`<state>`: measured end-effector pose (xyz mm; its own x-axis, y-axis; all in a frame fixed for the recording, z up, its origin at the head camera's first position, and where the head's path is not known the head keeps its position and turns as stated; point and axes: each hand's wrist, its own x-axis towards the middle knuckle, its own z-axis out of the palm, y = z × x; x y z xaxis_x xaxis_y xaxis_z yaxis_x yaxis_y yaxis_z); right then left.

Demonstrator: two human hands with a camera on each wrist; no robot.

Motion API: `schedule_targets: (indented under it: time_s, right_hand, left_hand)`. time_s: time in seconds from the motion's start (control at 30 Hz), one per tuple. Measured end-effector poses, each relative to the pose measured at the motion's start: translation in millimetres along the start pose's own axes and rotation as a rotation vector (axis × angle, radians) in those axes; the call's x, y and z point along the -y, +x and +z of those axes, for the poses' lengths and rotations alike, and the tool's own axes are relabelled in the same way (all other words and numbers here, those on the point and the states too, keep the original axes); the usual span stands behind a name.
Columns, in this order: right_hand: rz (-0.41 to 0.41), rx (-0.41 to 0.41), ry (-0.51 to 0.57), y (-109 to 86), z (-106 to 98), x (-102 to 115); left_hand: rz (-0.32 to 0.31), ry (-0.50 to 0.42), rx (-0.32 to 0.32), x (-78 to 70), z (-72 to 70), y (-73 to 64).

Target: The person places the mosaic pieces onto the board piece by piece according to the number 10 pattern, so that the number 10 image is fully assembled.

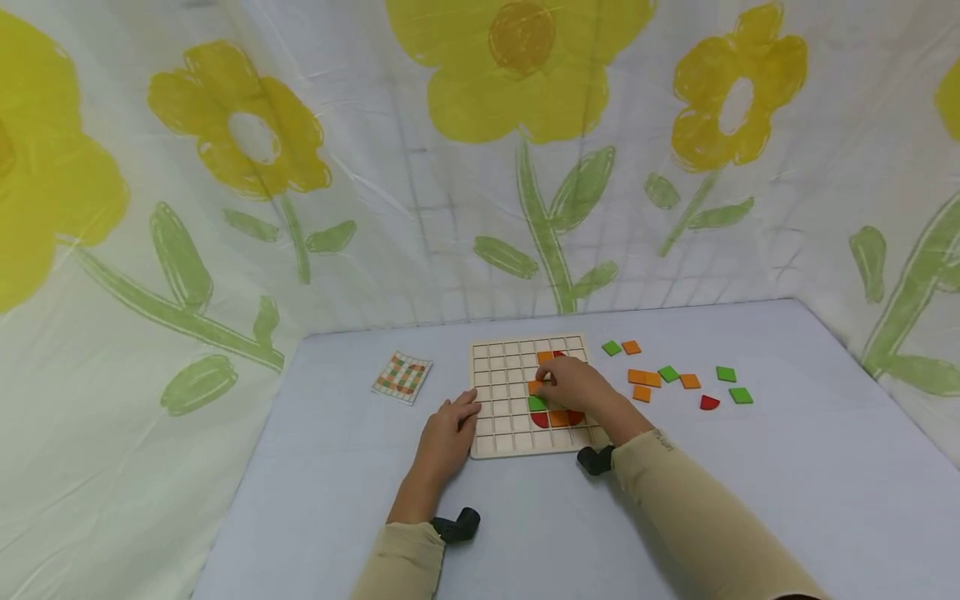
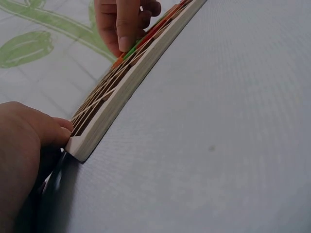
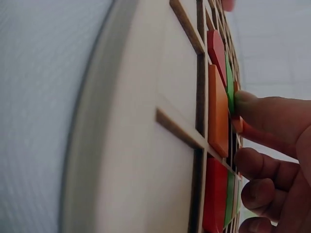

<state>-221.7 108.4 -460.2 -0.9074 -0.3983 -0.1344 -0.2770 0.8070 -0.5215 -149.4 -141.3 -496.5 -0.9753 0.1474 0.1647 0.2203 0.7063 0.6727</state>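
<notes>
A pale wooden grid board (image 1: 497, 445) lies on the table, with coloured tiles in its right-hand cells. My right hand (image 1: 579, 385) is over these cells, and its thumb and forefinger pinch an orange square tile (image 3: 237, 124). Just nearer me sits a green square tile (image 1: 537, 403). The row below holds a red quarter-round tile (image 1: 540, 420) and another orange tile (image 1: 558, 418); a second red one beside them is partly covered by the hand. My left hand (image 1: 446, 433) rests at the board's left edge, fingers loosely extended and touching the rim.
Right of the board lie loose tiles: several orange squares (image 1: 637, 377), several green squares (image 1: 741, 396) and a red quarter-round piece (image 1: 708, 402). A checked pattern card (image 1: 402, 377) lies left of the board. Behind the table (image 1: 525, 525) hangs a flowered curtain (image 1: 360, 167).
</notes>
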Motion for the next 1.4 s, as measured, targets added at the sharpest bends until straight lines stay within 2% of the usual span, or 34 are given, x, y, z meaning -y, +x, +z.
schedule_targets:
  time_s: [0.23, 0.53, 0.8, 0.9, 1.07, 1.17, 1.4]
  right_hand:
    - [-0.002, -0.018, -0.006, 1.9, 2.5, -0.4]
    - [0.016, -0.026, -0.019, -0.1, 1.6, 1.5]
    - [0.016, -0.025, -0.005, -4.8, -11.9, -8.3]
    - [0.042, -0.039, 0.022, -7.1, -22.0, -17.2]
    - [0.130, -0.087, 0.052, -13.1, -38.7, -40.6]
    - [0.177, -0.119, 0.054, -16.0, -47.0, -55.6]
    - [0.281, -0.205, 0.028, -24.0, -55.1, -83.3]
  left_hand:
    - [-0.017, -0.005, 0.002, 0.5, 0.3, -0.9]
    - [0.007, 0.002, -0.005, 0.0, 1.3, -0.8]
    - [0.002, 0.000, -0.003, -1.7, -0.6, -1.6]
    - [0.022, 0.007, -0.009, -1.1, -1.3, -1.6]
    - [0.030, 0.016, -0.019, -0.2, -1.6, -1.0]
    - [0.020, 0.022, -0.020, 0.0, -1.7, -1.0]
    - [0.006, 0.027, -0.011, -0.3, 0.0, -1.3]
